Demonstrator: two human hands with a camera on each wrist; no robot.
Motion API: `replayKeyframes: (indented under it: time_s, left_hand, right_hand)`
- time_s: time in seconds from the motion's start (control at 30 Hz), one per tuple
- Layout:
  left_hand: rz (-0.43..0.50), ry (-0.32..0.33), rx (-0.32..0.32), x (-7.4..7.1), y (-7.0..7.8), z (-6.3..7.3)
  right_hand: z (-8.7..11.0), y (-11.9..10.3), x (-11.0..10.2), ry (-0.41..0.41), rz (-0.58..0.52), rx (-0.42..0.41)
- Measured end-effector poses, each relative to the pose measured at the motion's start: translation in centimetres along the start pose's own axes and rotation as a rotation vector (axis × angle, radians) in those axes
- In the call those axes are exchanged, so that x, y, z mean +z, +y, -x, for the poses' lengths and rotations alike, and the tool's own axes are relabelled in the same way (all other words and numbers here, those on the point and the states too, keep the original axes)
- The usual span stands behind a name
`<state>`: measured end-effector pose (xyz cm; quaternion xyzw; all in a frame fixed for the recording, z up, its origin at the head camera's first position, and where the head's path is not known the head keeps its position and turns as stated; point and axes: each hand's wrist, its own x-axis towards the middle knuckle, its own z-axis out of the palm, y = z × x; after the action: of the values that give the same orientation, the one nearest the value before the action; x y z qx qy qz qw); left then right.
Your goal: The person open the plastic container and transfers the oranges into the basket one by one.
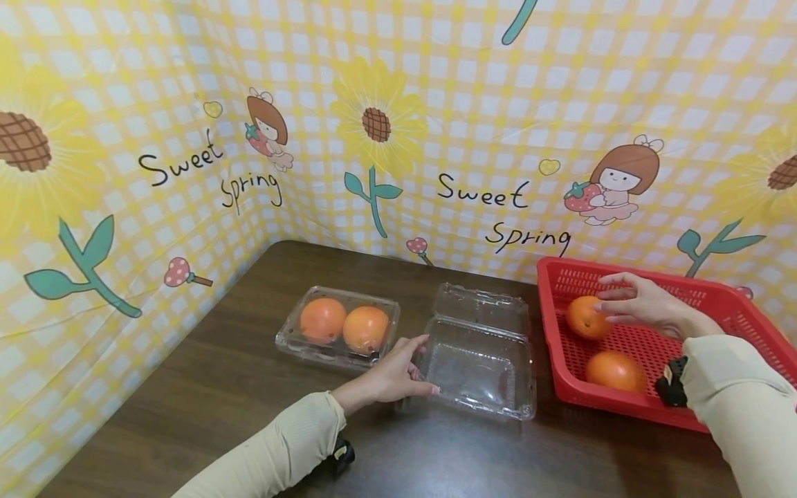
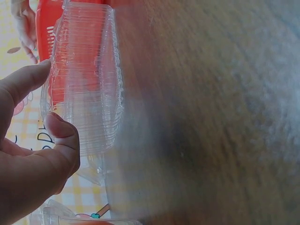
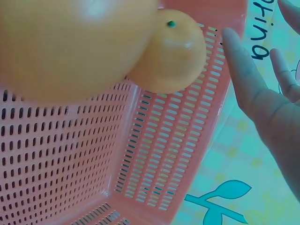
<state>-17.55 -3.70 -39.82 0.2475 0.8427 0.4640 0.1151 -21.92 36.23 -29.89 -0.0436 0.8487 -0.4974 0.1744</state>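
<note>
A clear plastic clamshell box point(image 1: 476, 373) lies with its lid point(image 1: 479, 304) folded back on the table. My left hand point(image 1: 398, 370) holds its left edge, the thumb at the near corner and a forefinger farther along; the left wrist view shows these fingers against the box wall point(image 2: 86, 93). Over the red basket point(image 1: 551, 360) hangs my right hand point(image 1: 647, 304), its fingers spread beside the farther orange point(image 1: 585, 319). Whether the fingertips touch that orange is unclear. A nearer orange point(image 1: 615, 372) sits in the same basket, and it looms large in the right wrist view.
Left of the open box stands a closed clear clamshell box point(image 1: 289, 339) with two oranges point(image 1: 322, 320) inside. The dark wooden table point(image 1: 205, 387) meets a yellow checked cloth backdrop point(image 1: 398, 207) behind and at the left.
</note>
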Motion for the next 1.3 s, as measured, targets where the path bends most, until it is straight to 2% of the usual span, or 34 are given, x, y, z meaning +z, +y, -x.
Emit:
replayKeyframes:
  time_s: [0.4,0.67,0.93,1.3]
  left_hand:
    - [-0.018,0.003,-0.009,0.1,0.1,0.0]
    - [-0.028,0.008,-0.012,0.1,0.3,-0.1]
    - [-0.005,0.003,-0.028,-0.1,0.6,0.1]
    - [0.026,0.010,-0.030,-0.7,0.9,0.3]
  right_hand:
    - [0.5,-0.9,0.6,0.036,0.063,-0.015]
    - [0.4,-1.8,2.0,0.027,0.085,-0.072]
    - [0.7,-2.7,3.2,0.020,0.040,-0.101]
    - [1.2,-3.6,4.3,0.005,0.038,-0.122]
